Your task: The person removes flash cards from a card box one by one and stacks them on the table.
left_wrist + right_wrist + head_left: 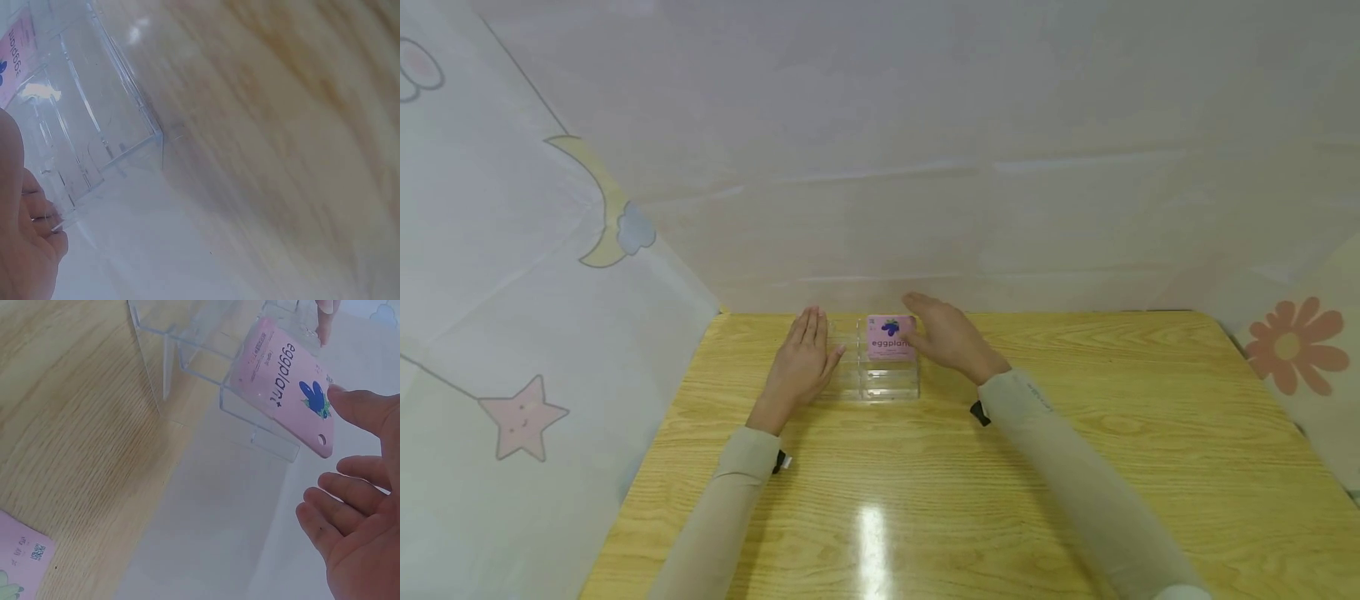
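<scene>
A clear plastic tiered stand is at the back of the wooden table, its steps facing me. Leaning on its upper right part is a pink card printed "eggplant", with a purple eggplant picture. My left hand lies along the stand's left side, fingers straight and together; in the left wrist view its fingertips are right at the plastic edge. My right hand is at the right side. In the right wrist view its thumb is at the card's edge and the other fingers extend apart from the card.
Another pink card with a pale green picture lies on the table in the right wrist view. Behind the stand rises a pale wall covering, close to the table's back edge.
</scene>
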### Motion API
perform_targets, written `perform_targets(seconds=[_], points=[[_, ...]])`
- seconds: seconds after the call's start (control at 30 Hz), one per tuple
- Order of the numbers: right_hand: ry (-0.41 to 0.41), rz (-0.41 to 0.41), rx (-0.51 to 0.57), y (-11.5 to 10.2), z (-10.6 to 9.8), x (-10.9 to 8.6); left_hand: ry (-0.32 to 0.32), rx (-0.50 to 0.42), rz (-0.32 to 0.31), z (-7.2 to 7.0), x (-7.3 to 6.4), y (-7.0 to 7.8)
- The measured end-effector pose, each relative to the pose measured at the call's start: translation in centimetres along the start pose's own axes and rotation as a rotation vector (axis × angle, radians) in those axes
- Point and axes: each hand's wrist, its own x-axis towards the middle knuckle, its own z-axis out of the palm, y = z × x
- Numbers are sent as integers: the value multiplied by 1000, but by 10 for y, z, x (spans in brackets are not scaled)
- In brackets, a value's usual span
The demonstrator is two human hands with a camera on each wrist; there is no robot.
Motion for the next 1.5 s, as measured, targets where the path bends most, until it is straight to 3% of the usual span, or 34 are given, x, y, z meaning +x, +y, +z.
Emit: perform_targets(seconds=[0.4,0.67,1.27,1.5], points=[[-13,-33,-59,-9,10,8,-5,-53,-9,1,2,0],[-8,-48,-92,-17,16,10,-9,-35,-20,1,1,-2],[-20,-25,-156,-17,22,7,14,-45,-8,2,2,0],[-4,-40,-167,-18,23,7,-8,-55,-17,1,3,0]])
